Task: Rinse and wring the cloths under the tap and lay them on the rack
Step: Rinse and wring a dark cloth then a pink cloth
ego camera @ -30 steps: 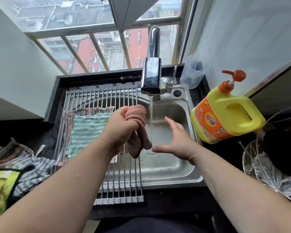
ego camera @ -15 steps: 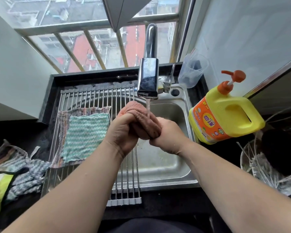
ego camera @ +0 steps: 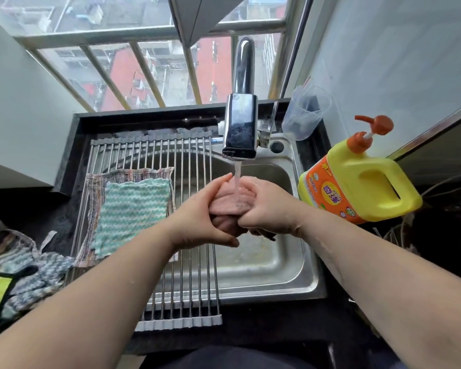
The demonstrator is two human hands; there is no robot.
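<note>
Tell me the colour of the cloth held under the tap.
Pink, the cloth, seen in the head view.

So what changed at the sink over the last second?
The right hand, open beside the stream a second ago, closed on the pink cloth. The left hand kept its grip and brought the cloth right, under the stream; both hands now hold it bunched there. Unchanged: tap running, green cloth lying on the rack, soap bottle beside the sink.

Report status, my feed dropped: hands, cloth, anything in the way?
Left hand and right hand grip pink cloth under running tap. Green cloth lies flat on rack. Nothing in the way.
</note>
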